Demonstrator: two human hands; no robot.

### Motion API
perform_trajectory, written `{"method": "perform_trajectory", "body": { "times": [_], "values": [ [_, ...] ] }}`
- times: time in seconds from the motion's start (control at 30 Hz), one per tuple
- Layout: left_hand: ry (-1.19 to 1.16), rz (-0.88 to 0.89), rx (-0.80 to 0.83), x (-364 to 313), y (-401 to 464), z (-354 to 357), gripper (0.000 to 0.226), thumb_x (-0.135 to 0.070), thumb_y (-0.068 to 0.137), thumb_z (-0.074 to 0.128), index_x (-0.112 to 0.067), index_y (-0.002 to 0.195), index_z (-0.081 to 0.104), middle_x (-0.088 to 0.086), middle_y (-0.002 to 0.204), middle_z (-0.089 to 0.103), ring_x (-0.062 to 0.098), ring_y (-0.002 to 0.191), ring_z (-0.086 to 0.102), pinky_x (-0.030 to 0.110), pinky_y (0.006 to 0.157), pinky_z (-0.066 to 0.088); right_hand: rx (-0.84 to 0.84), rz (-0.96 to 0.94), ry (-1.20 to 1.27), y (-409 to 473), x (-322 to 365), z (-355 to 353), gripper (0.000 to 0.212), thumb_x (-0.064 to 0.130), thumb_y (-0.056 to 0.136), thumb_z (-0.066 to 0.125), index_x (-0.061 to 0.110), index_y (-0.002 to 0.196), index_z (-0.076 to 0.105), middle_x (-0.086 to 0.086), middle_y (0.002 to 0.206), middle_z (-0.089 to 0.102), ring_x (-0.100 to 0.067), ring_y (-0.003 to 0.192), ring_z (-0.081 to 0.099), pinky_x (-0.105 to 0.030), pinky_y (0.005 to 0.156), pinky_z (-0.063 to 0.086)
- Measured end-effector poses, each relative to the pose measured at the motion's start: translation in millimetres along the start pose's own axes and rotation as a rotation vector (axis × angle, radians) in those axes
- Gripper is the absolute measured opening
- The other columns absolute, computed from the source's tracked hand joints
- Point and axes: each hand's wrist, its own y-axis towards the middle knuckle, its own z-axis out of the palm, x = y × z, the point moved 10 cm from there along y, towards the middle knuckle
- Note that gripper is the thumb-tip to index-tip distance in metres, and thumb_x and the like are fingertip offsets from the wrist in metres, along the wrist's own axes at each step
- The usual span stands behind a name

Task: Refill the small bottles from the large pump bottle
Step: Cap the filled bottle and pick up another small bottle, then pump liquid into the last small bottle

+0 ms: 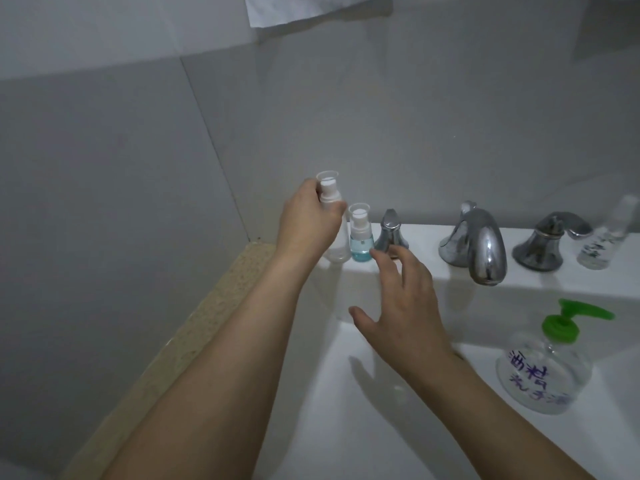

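Gripping the neck of one clear small bottle (334, 216), the left hand (308, 223) keeps a narrow grip on it at the back of the white bench (398, 393). Just right of that grip stands a second small bottle (360, 233) with blue liquid, and a third clear one (604, 240) sits well apart at the far right. The right hand (401, 306) hovers with a wide, empty grip near the blue bottle. One large pump bottle (543, 365) with a green pump stands right of it. Two tap handles (391, 233) flank one spout (479, 244).
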Motion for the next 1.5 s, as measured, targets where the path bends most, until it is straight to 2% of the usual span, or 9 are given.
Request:
{"method": "perform_trajectory", "body": {
  "times": [0.17, 0.37, 0.57, 0.7, 0.93, 1.03, 1.23, 1.4, 1.5],
  "values": [
    [-0.022, -0.001, 0.009, 1, 6, 5, 0.017, -0.028, 0.082, 0.06, -0.019, 0.097, 0.06, -0.007, 0.088, 0.063, 0.017, 0.082, 0.061, 0.028, 0.064, 0.043, 0.013, 0.011, -0.004, -1, -1, 3, 0.082, 0.034, 0.064, 0.081, 0.016, 0.136, 0.045, -0.01, 0.137, 0.038, -0.031, 0.121, 0.04, -0.044, 0.097, 0.041],
    [-0.085, -0.014, 0.034, 9, 1, 11, 0.025, -0.03, 0.084, 0.062, -0.02, 0.107, 0.06, -0.008, 0.097, 0.064, 0.015, 0.089, 0.062, 0.032, 0.077, 0.05, 0.071, 0.023, -0.021, -2, -4, 10, 0.082, 0.037, 0.069, 0.077, 0.02, 0.14, 0.039, -0.007, 0.141, 0.033, -0.027, 0.126, 0.032, -0.041, 0.101, 0.036],
    [-0.134, -0.022, 0.061, 23, -16, 13, 0.029, -0.04, 0.083, 0.059, -0.031, 0.111, 0.055, -0.02, 0.1, 0.061, 0.001, 0.087, 0.061, 0.028, 0.077, 0.049, 0.094, 0.035, -0.01, -3, -7, 13, 0.083, 0.038, 0.069, 0.076, 0.022, 0.141, 0.037, -0.004, 0.141, 0.032, -0.026, 0.126, 0.033, -0.041, 0.101, 0.037],
    [-0.072, -0.059, 0.077, 48, -24, 7, 0.044, -0.032, 0.09, 0.056, -0.018, 0.132, 0.05, -0.005, 0.118, 0.061, 0.01, 0.094, 0.062, 0.033, 0.086, 0.05, 0.118, 0.025, -0.025, -2, -6, 11, 0.08, 0.037, 0.071, 0.075, 0.019, 0.141, 0.039, -0.005, 0.142, 0.034, -0.026, 0.128, 0.034, -0.04, 0.103, 0.035],
    [-0.031, -0.117, 0.122, 77, -16, -8, 0.042, -0.023, 0.091, 0.055, -0.017, 0.133, 0.051, -0.003, 0.126, 0.058, 0.012, 0.098, 0.058, 0.024, 0.084, 0.043, -0.018, -0.041, -0.075, 7, 27, -9, 0.076, 0.027, 0.066, 0.077, 0.012, 0.135, 0.048, -0.013, 0.137, 0.044, -0.035, 0.124, 0.042, -0.046, 0.104, 0.037],
    [-0.082, -0.126, 0.156, 79, -3, -1, 0.045, -0.023, 0.091, 0.058, -0.016, 0.134, 0.049, -0.001, 0.129, 0.057, 0.013, 0.103, 0.058, 0.029, 0.091, 0.046, 0.011, -0.067, -0.096, 12, 45, -1, 0.075, 0.025, 0.066, 0.075, 0.014, 0.135, 0.048, -0.012, 0.138, 0.043, -0.034, 0.125, 0.042, -0.045, 0.102, 0.037],
    [-0.14, -0.171, 0.213, 85, 19, 27, 0.061, -0.025, 0.087, 0.066, -0.017, 0.141, 0.04, 0.003, 0.133, 0.054, 0.019, 0.113, 0.057, 0.037, 0.099, 0.045, 0.016, 0.033, -0.118, 27, 40, 8, 0.078, 0.029, 0.072, 0.071, 0.018, 0.142, 0.038, -0.008, 0.143, 0.036, -0.03, 0.13, 0.033, -0.04, 0.108, 0.027],
    [-0.206, -0.183, 0.167, 97, 33, 38, 0.079, -0.028, 0.083, 0.07, -0.022, 0.148, 0.026, 0.002, 0.125, 0.06, 0.019, 0.111, 0.058, 0.04, 0.098, 0.047, -0.069, 0.09, -0.121, 23, 29, 7, 0.086, 0.027, 0.067, 0.073, 0.018, 0.144, 0.035, -0.009, 0.141, 0.037, -0.03, 0.129, 0.03, -0.044, 0.108, 0.023],
    [-0.191, -0.148, 0.112, 100, 35, 39, 0.076, -0.026, 0.084, 0.067, -0.023, 0.148, 0.027, -0.006, 0.105, 0.064, 0.016, 0.102, 0.061, 0.034, 0.092, 0.047, -0.063, 0.099, -0.145, 21, 26, 15, 0.089, 0.028, 0.065, 0.074, 0.019, 0.144, 0.035, -0.01, 0.141, 0.037, -0.031, 0.129, 0.031, -0.046, 0.107, 0.023]
  ]
}}
